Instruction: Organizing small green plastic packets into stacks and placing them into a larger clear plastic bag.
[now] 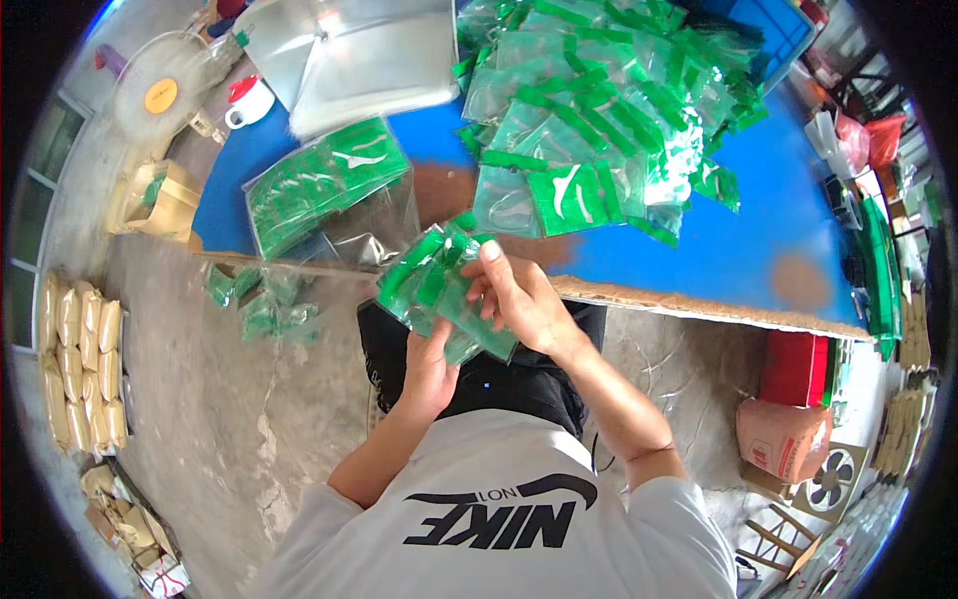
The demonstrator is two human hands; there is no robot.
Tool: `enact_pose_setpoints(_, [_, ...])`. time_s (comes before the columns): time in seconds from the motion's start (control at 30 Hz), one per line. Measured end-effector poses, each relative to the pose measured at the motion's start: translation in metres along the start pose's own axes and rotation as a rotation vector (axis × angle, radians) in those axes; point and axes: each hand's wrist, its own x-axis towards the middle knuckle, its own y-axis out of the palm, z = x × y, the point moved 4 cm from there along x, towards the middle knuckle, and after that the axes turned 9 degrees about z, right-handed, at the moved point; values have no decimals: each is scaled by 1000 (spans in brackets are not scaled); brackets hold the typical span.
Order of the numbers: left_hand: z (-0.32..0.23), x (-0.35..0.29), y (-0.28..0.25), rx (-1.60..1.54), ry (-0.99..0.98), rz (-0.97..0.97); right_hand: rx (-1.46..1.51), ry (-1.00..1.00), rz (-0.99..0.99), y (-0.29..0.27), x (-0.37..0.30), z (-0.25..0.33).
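Observation:
Over my lap, just off the table's near edge, I hold a small stack of clear plastic packets with green bands [424, 275]. My left hand [431, 367] grips the stack from below, its fingers partly hidden behind the packets. The right hand [519, 299] closes on the stack's right side, thumb uppermost and fingers curled. Beyond them on the table lies a larger clear bag filled with green packets [329, 180]. Farther back and right rises a big heap of loose green-and-clear packets [589, 110], some spread toward the near edge.
The blue table [718, 275] has a worn, rough front edge. At its back left are a shiny metal tray [369, 60] and a white mug with a red lid [249, 102]. Several green packets [274, 304] lie on the floor at left. A fan [160, 95] stands far left.

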Motion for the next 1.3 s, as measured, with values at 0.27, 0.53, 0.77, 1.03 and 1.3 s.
enact_pose_setpoints(0.27, [-12,-4,-11,27,53,90,568,-120,-54,32,17,-18])
enact_pose_setpoints(0.53, [-21,-3,-59,-210,28,115,-1289,-470,-254,-45,26,-28])
enact_pose_setpoints(0.77, [-4,3,-57,-137,-47,66,-967,-346,-568,-67,18,-3])
enact_pose_setpoints(1.03, [-2,-2,-79,-163,-28,118,-1123,-462,-270,-55,-31,-35])
enact_pose_setpoints(1.3, [2,3,-22,-621,-88,421,816,-405,-522,-31,-29,-37])
